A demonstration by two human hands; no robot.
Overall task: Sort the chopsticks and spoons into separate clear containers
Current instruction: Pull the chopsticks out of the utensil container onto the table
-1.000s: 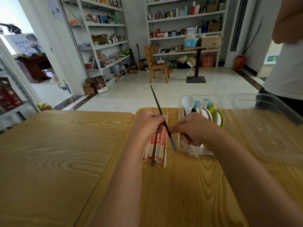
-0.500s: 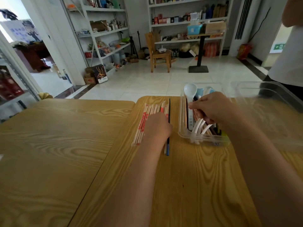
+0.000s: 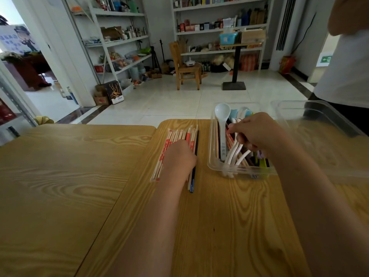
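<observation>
A row of paper-wrapped chopsticks lies on the wooden table. A dark chopstick with a blue end lies along the row's right side. My left hand rests palm down on the row, its fingers curled onto the dark chopstick. To the right stands a clear container holding a white spoon, more spoons and several chopsticks. My right hand is inside it, with thumb and fingers pinched on a red-wrapped chopstick.
A second, larger clear container stands at the far right of the table. A person in a white shirt stands just behind it. A second wooden table adjoins on the left. Shelves and a chair stand across the floor.
My left hand has laid the dark chopstick down beside the wrapped ones and stays on it. My right hand has moved from the chopstick into the spoon container and pinched a wrapped chopstick.
</observation>
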